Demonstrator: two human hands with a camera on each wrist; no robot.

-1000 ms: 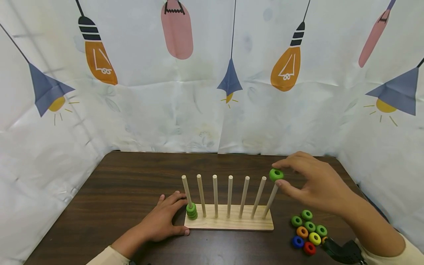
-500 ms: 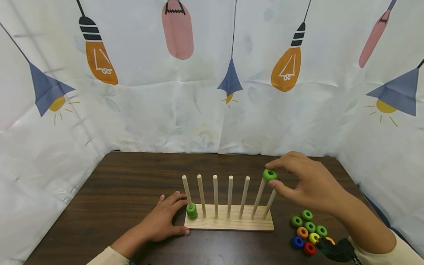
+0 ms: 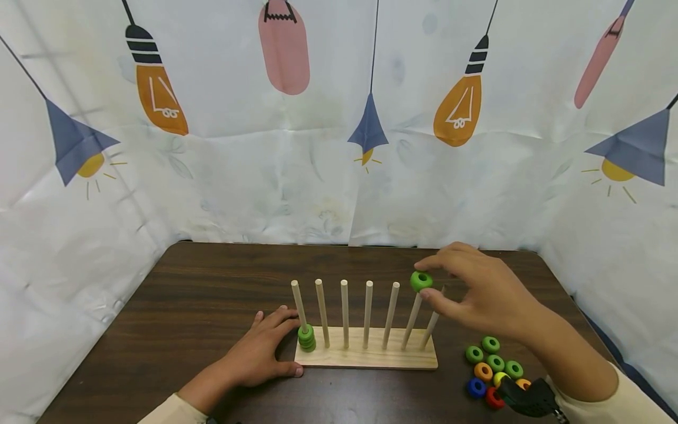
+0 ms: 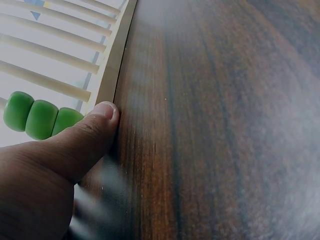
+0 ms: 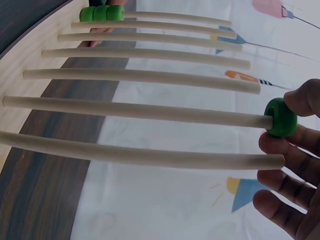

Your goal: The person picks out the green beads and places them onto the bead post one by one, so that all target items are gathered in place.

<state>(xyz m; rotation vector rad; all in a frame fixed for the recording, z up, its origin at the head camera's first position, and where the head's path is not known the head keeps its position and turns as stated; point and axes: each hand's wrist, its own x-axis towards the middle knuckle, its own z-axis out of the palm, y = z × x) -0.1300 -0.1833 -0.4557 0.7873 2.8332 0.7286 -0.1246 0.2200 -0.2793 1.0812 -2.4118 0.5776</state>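
Observation:
A wooden peg stand (image 3: 365, 355) with a row of upright pegs sits on the dark table. My right hand (image 3: 479, 294) pinches a green ring bead (image 3: 421, 281) between thumb and fingers at the tip of the second peg from the right. In the right wrist view that peg's tip (image 5: 267, 121) meets the hole of the bead. My left hand (image 3: 265, 350) holds the stand's left end, its thumb (image 4: 97, 120) against the front edge and its fingers towards the back. Several green beads (image 3: 306, 338) are stacked on the leftmost peg; the other pegs are bare.
Right of the stand lies a group of loose beads: several green ones (image 3: 495, 363), orange (image 3: 483, 371), yellow (image 3: 500, 379), blue (image 3: 476, 387) and red (image 3: 494, 398). A black wrist strap (image 3: 529, 397) partly covers them. A printed curtain (image 3: 328, 176) hangs behind the table.
My right hand has moved left with the green bead, from the rightmost peg's tip to the tip of the peg beside it. My left hand has stayed put.

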